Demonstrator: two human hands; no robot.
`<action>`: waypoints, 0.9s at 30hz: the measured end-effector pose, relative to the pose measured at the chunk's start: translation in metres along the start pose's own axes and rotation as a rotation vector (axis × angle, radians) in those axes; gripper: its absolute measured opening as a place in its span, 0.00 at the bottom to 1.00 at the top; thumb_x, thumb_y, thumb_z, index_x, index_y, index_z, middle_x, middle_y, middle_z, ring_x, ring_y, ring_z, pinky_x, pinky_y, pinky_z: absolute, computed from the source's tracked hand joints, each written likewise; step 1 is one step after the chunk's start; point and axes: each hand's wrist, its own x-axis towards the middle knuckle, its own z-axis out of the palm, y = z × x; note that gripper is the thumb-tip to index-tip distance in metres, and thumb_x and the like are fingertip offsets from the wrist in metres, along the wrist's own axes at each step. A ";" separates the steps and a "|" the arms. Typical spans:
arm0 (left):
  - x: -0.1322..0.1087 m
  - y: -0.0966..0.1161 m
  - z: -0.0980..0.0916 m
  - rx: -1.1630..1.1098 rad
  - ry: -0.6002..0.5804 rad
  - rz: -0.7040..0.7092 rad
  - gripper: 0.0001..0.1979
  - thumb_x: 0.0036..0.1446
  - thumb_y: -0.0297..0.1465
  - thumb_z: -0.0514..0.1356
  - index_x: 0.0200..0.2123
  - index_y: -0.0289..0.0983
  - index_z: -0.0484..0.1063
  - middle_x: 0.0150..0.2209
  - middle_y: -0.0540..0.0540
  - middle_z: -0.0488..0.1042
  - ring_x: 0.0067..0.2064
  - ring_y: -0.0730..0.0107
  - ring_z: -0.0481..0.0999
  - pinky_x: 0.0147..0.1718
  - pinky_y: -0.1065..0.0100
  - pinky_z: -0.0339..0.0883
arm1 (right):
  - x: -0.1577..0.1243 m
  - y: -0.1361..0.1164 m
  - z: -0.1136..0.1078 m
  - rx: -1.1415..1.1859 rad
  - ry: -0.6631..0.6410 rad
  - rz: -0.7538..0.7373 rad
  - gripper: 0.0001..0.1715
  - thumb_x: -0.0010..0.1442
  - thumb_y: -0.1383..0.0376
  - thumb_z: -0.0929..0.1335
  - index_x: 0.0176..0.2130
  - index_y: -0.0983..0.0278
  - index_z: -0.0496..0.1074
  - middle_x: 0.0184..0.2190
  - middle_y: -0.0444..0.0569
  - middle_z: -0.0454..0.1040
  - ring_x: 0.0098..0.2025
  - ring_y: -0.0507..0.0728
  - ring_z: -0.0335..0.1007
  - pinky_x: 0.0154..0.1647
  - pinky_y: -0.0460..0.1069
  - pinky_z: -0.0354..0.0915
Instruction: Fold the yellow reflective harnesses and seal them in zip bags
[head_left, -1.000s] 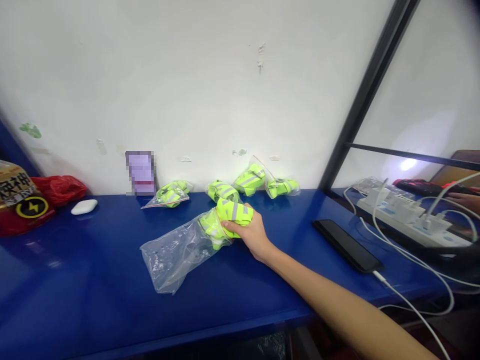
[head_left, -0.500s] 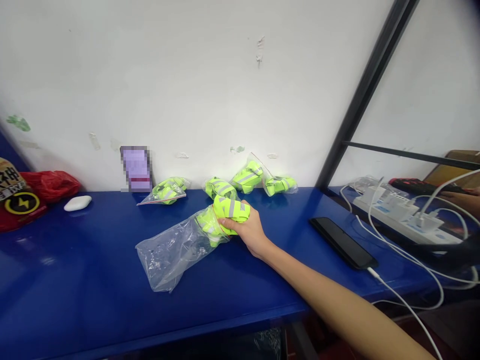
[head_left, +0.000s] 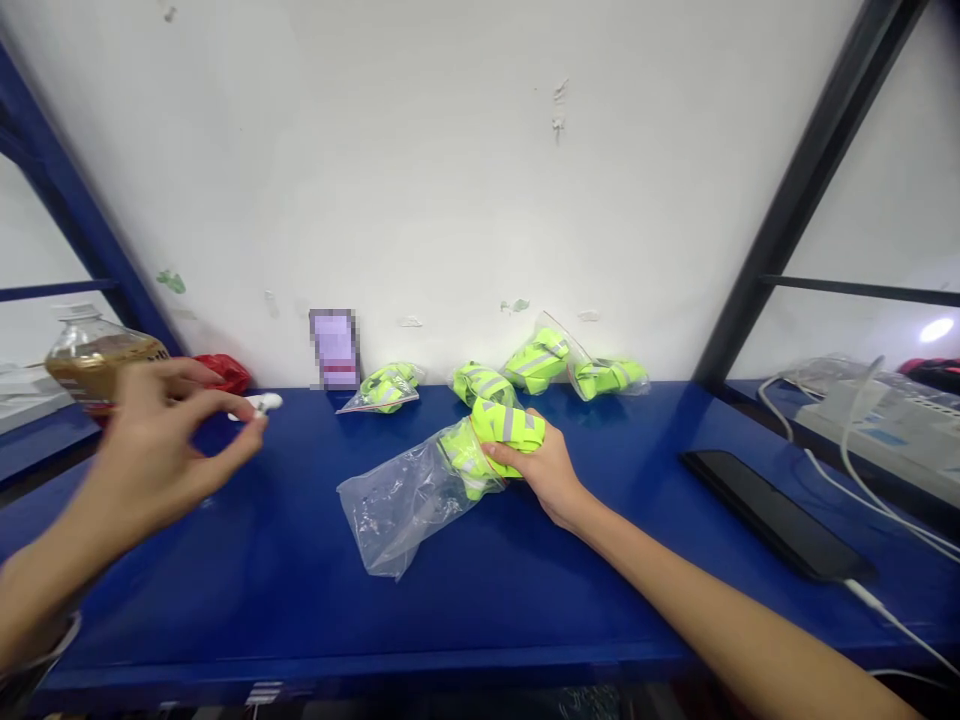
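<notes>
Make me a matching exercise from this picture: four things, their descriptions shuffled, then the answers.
1. Right hand
2. Black phone
3. Bottle
4. Red bag

A. Crumpled, by the wall
B. Gripping a yellow-green bundle
C. White-capped, at the far left
D. Lying flat, white cable attached

Pairs: 1-B, 2-D, 3-C, 4-A

Bare-handed, bare-armed, as far as I can see from here
Left hand: slim, long fingers, outline softened by blur, fine detail too smeared to make out; left forearm tapers to a narrow wrist, uncovered to the edge of view. Right hand: crisper, slender thumb, other fingers mostly hidden; right forearm likewise uncovered, long, smooth, widening gently away from the hand
</notes>
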 end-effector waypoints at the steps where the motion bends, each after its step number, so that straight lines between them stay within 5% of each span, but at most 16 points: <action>1: 0.007 -0.009 0.013 0.037 -0.023 -0.006 0.22 0.65 0.44 0.47 0.34 0.34 0.73 0.47 0.49 0.61 0.47 0.70 0.67 0.52 0.55 0.62 | 0.000 0.001 0.000 0.007 -0.005 0.004 0.26 0.40 0.63 0.79 0.38 0.63 0.70 0.36 0.46 0.75 0.38 0.57 0.73 0.38 0.51 0.69; 3: 0.013 -0.032 0.039 0.106 -0.113 -0.024 0.25 0.62 0.48 0.50 0.26 0.34 0.71 0.43 0.50 0.57 0.42 0.75 0.64 0.52 0.58 0.62 | 0.000 0.002 0.000 0.013 -0.015 0.011 0.26 0.40 0.62 0.79 0.39 0.63 0.70 0.36 0.46 0.75 0.38 0.58 0.72 0.38 0.51 0.69; 6: 0.004 -0.065 0.064 0.150 -0.215 -0.048 0.28 0.62 0.52 0.48 0.27 0.35 0.72 0.40 0.48 0.59 0.41 0.72 0.65 0.52 0.57 0.64 | 0.000 0.002 0.000 0.010 -0.014 0.021 0.26 0.40 0.62 0.79 0.38 0.64 0.70 0.36 0.47 0.75 0.38 0.58 0.72 0.39 0.52 0.69; 9: -0.007 -0.083 0.073 0.150 -0.248 -0.036 0.32 0.61 0.56 0.44 0.28 0.36 0.72 0.39 0.47 0.61 0.42 0.67 0.67 0.50 0.55 0.66 | 0.000 0.000 0.000 0.023 -0.004 0.037 0.27 0.38 0.62 0.79 0.38 0.64 0.70 0.36 0.47 0.76 0.38 0.58 0.73 0.39 0.52 0.69; 12: -0.005 -0.075 0.070 0.213 -0.241 -0.092 0.33 0.61 0.56 0.43 0.28 0.34 0.71 0.39 0.44 0.62 0.44 0.61 0.68 0.49 0.53 0.67 | 0.000 -0.002 0.002 0.034 -0.014 0.060 0.28 0.38 0.62 0.79 0.39 0.64 0.69 0.37 0.47 0.76 0.38 0.58 0.72 0.39 0.51 0.69; 15: 0.005 -0.035 0.055 0.254 -0.196 -0.118 0.28 0.62 0.52 0.47 0.35 0.33 0.70 0.42 0.42 0.62 0.46 0.57 0.68 0.49 0.52 0.67 | 0.000 -0.002 0.003 0.043 -0.020 0.067 0.28 0.39 0.62 0.79 0.39 0.64 0.69 0.37 0.47 0.75 0.39 0.58 0.72 0.39 0.51 0.69; 20: 0.010 0.087 0.035 -0.020 -0.227 0.104 0.27 0.62 0.50 0.50 0.53 0.35 0.62 0.49 0.39 0.69 0.49 0.56 0.71 0.48 0.56 0.67 | -0.001 0.000 0.004 0.001 0.017 0.008 0.26 0.40 0.62 0.79 0.37 0.64 0.69 0.35 0.45 0.74 0.37 0.56 0.71 0.38 0.49 0.69; 24: 0.009 0.167 0.059 0.110 -0.217 0.299 0.46 0.52 0.55 0.58 0.62 0.26 0.52 0.60 0.25 0.61 0.60 0.40 0.62 0.53 0.47 0.62 | -0.004 -0.003 0.007 -0.004 0.028 -0.050 0.24 0.41 0.62 0.78 0.37 0.64 0.69 0.35 0.45 0.74 0.36 0.56 0.71 0.38 0.50 0.69; 27: 0.016 0.189 0.088 0.163 -0.249 0.268 0.51 0.45 0.50 0.66 0.61 0.20 0.52 0.60 0.20 0.59 0.59 0.35 0.63 0.52 0.45 0.62 | -0.006 -0.005 0.009 0.021 0.053 -0.072 0.23 0.43 0.62 0.77 0.37 0.63 0.69 0.35 0.45 0.74 0.36 0.55 0.71 0.39 0.49 0.68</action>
